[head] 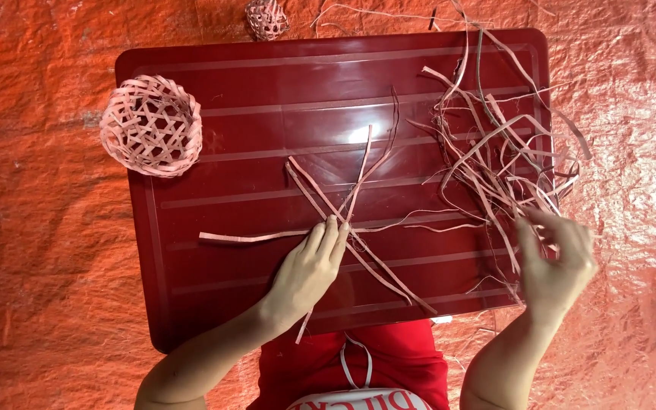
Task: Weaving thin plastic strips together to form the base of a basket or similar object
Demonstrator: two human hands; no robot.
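Nearest us, our left hand (309, 273) presses flat on the dark red tray (229, 304), fingers held close together, their tips pinning the crossed pink strips (343, 220) where they meet near the tray's middle. One strip runs out from that crossing toward the tray's left side, others slant toward its near edge and far edge, and one end pokes out under our wrist past the near edge.

Our right hand (559, 262) hovers at the tray's right edge, blurred; the fingers look bent toward one another among the strands, but we cannot tell whether they grip one. It sits at the near end of the loose pile of strips (495, 152), which tangles across the tray's far right corner and spills over its rim.

On the tray's far left corner rests a small open-weave basket (151, 125) of the same pink material, overhanging the edge. Beyond the tray's far edge lies a smaller woven ball (266, 19) on the orange sheet (39, 266).
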